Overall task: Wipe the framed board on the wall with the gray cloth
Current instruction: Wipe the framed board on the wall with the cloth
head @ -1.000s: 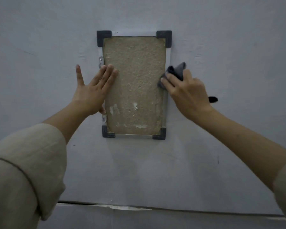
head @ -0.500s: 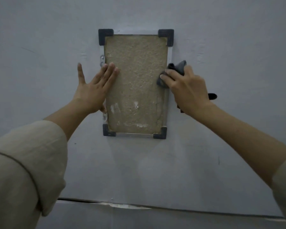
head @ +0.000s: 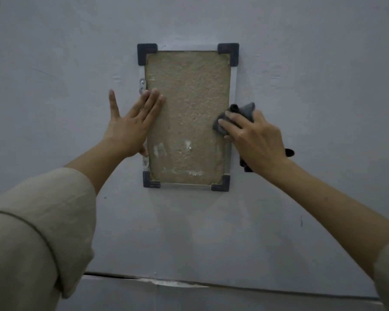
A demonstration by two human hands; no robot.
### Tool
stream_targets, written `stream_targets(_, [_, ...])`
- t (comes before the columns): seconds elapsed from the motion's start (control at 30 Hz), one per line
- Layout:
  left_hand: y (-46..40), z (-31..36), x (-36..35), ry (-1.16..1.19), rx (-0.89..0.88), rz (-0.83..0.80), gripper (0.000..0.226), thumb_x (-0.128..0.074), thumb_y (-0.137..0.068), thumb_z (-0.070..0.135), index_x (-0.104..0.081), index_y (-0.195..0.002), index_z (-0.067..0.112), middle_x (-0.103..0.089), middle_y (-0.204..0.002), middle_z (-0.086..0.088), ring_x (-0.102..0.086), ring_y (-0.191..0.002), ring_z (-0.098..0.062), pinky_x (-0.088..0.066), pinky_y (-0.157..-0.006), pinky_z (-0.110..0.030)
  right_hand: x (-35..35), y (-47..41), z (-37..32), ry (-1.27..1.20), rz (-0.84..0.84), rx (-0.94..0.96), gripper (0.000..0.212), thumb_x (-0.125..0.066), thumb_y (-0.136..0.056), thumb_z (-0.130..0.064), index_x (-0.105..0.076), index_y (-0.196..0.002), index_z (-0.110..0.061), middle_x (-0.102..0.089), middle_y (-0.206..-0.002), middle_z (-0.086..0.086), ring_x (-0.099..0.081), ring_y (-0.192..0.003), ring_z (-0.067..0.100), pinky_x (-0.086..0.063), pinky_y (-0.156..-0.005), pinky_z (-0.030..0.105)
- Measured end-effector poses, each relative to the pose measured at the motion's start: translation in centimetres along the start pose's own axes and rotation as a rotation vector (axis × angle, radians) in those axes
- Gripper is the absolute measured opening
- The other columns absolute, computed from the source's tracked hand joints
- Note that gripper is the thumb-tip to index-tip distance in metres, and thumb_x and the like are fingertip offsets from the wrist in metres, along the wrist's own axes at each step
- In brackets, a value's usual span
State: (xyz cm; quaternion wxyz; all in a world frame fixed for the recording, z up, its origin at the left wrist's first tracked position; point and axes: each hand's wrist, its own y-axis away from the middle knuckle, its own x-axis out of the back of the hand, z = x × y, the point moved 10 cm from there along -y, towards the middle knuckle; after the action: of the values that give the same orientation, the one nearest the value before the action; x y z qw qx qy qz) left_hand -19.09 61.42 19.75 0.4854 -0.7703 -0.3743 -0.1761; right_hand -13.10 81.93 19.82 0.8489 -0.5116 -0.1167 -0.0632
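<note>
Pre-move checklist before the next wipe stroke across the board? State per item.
1. Gray cloth held by right hand: ok.
2. Cloth touching framed board at its right edge: ok.
3. Left hand flat, bracing the board's left edge: ok.
4. Left fingers lie on the board face, in the stroke's path: not ok.
5. White smears low on the board not yet wiped: not ok.
6. Board's fixing to the wall firm: cannot tell.
</note>
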Motion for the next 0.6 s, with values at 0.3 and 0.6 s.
stream_targets(0.3, [0.0, -0.1, -0.1, 0.002, 0.006, -0.020, 0.133, -0.069, -0.069, 0.054, 0.041, -0.134, 0.016, 0.042, -0.145, -0.002, 0.033, -0.137, -0.017, 0.009, -0.101, -0.073, 0.0, 2.1, -2.9, 0.030, -0.004, 0.238, 0.032, -0.048, -0.086, -0.004, -0.072, -0.101, -0.020, -0.069, -0.108, -0.002, -0.063, -0.072, 0.024, -0.044, -0.043, 0.022])
stream_targets(0.6, [-0.1, -0.2, 0.0, 0.003, 0.004, -0.001, 0.134, -0.070, -0.068, 0.053, 0.041, -0.134, 0.016, 0.039, -0.148, -0.003, 0.030, -0.139, -0.018, 0.013, -0.099, -0.071, -0.9, 3.6, -5.3, -0.001, -0.006, 0.195, 0.030, -0.049, -0.087, -0.009, -0.070, -0.106, -0.018, -0.068, -0.111, -0.001, -0.062, -0.072, 0.020, -0.049, -0.045, 0.023])
